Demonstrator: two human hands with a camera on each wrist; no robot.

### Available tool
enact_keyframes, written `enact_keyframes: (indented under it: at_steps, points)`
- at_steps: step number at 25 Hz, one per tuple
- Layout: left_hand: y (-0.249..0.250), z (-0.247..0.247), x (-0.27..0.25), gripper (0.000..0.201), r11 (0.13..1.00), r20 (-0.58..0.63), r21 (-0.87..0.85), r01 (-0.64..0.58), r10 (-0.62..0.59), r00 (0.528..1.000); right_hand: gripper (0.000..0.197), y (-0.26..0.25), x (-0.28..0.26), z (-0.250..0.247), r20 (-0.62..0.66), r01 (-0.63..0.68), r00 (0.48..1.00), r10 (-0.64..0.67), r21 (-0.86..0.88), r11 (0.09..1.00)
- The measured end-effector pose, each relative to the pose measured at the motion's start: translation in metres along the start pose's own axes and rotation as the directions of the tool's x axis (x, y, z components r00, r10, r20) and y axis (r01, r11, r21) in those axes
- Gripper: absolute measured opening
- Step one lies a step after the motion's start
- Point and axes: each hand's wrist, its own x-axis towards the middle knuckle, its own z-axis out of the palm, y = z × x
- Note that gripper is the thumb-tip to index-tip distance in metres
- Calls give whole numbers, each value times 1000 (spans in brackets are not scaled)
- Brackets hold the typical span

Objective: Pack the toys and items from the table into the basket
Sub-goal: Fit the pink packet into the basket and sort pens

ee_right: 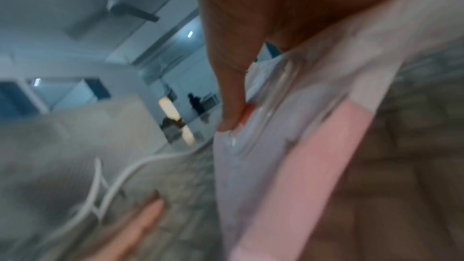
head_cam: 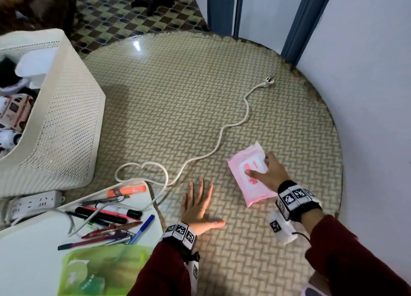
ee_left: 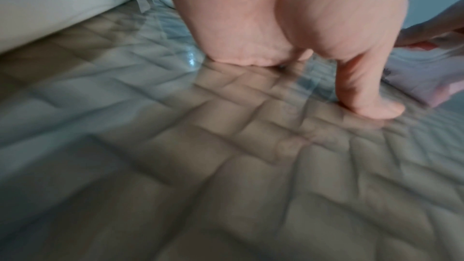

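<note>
A pink pack of wet wipes (head_cam: 249,189) lies on the round woven-pattern table (head_cam: 178,100), near its right side. My right hand (head_cam: 261,165) grips the pack, thumb on its white lid and fingers over its far edge. In the blurred right wrist view the thumb (ee_right: 231,106) presses on the pack (ee_right: 301,156). My left hand (head_cam: 201,206) lies flat on the table with straight, spread fingers, holding nothing; the left wrist view shows its palm (ee_left: 276,27) on the surface. The cream perforated basket (head_cam: 66,117) stands at the left and holds toys, among them a white and red toy bus (head_cam: 15,111).
A white power strip (head_cam: 35,203) lies in front of the basket. Its cord (head_cam: 222,133) snakes across the table to a plug (head_cam: 269,81). Several pens and markers (head_cam: 106,217) lie on a white surface at bottom left, beside a green bag (head_cam: 100,269). A wall borders the right.
</note>
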Motion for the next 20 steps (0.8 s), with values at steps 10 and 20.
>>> enact_keyframes:
  at_steps: [10, 20]
  points:
    - [1, -9, 1, 111, 999, -20, 14, -33, 33, 999, 47, 8, -111, 17, -314, 74, 949, 13, 264, 962]
    - [-38, -56, -77, 29, 839, -311, -453, -302, 169, 935, 52, -28, -234, 93, -554, 140, 825, 110, 389, 911]
